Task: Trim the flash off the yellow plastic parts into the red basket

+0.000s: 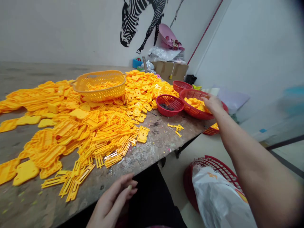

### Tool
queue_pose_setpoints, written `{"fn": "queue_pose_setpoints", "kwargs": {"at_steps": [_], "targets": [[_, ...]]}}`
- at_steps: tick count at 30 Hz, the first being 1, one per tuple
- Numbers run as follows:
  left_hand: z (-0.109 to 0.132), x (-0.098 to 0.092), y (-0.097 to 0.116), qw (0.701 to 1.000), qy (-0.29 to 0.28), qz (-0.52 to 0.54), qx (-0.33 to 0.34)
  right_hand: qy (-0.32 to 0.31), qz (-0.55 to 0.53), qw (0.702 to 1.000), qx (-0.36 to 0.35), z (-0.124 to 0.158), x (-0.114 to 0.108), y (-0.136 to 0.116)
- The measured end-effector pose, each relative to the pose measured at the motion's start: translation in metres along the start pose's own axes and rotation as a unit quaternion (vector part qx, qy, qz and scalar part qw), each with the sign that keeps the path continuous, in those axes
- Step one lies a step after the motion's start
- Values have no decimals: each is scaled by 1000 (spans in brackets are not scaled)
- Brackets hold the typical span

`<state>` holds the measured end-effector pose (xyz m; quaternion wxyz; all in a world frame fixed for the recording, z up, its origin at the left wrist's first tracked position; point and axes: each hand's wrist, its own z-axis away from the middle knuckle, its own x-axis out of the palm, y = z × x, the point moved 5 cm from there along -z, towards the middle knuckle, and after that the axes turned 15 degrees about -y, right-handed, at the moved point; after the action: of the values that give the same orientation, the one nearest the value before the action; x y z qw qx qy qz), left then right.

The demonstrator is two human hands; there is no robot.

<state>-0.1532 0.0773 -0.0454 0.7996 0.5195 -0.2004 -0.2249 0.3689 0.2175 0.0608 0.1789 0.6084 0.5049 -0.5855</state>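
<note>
My left hand (116, 199) hangs by the table's front edge, above my dark-clothed lap. Its fingers are loosely bent and I see nothing in them. Far to the right, my right hand (213, 104) reaches over a red plastic basket (197, 114), its fingers stretched toward the yellow plastic pieces (196, 104) inside. Part of those fingers is blurred or hidden, and no held piece shows. Closest to my left hand on the table lie narrow slotted yellow plastic frames (76, 182). Behind them spreads a heap of flat yellow plastic plates (47, 148).
A yellow basket (99, 94) of small yellow parts stands on the heap. A smaller red basket (169, 111) holds dark pins; another red basket (182, 85) stands behind. Loose yellow bits (175, 127) lie near the table edge. A red floor basket (190, 186) holds a white plastic bag (218, 196).
</note>
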Motion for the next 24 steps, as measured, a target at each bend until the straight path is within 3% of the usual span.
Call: {"fn": "queue_pose_setpoints", "kwargs": {"at_steps": [4,7,10,12,16,20,24], "targets": [[-3,-1,1,1000,0,-4,-1,35,9,999,-23,21,0,-20],[-4,1,1,1000,-5,-2,-3,46,-14,991,-126,56,3,-55],[-3,1,0,1000,12,20,2,-1,-58,970,-237,101,16,-90],[-3,2,-1,1000,6,26,-1,-76,-70,957,-270,127,32,-107],[-1,2,-2,999,-29,12,-18,-167,-10,944,-284,156,57,-124],[-1,3,-3,999,-31,22,-10,-187,96,941,-266,159,69,-129],[-1,3,-5,999,-23,41,-1,-188,123,938,-263,160,73,-134]]}}
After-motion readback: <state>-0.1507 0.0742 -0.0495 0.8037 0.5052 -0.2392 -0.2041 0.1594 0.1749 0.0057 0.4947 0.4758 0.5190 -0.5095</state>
